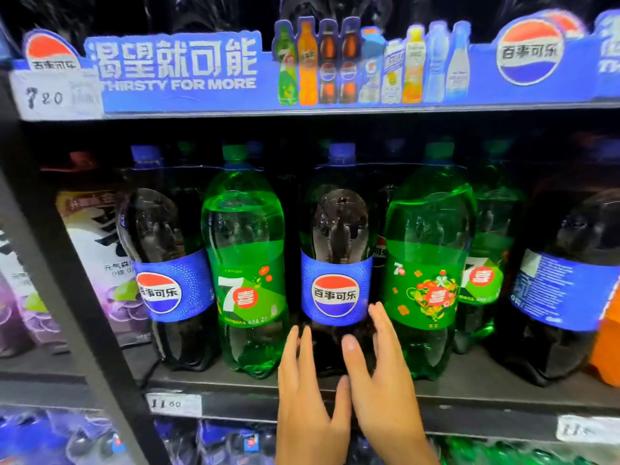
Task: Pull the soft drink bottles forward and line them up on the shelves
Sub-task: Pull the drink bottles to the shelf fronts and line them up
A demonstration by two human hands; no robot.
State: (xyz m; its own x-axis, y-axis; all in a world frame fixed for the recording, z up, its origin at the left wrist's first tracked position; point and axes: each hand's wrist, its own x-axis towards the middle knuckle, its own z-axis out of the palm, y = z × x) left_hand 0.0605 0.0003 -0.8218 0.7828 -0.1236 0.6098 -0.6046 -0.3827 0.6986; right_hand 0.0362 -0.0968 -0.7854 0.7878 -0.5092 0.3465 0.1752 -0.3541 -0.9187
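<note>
Left hand (307,391) and right hand (382,380), unclenched, are flanking the dark blue-labelled plastic cola bottle (335,263) at six o'clock; likely heavy, slick: grip low.

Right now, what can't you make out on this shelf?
All in the head view:
- Hidden: base of the middle cola bottle, behind the left hand and right hand.
- Dark: rear-row bottles, only caps show.
- Cut off: orange bottle, by the right edge.
- Blurred: lower-right price tag, unreadable.
</note>
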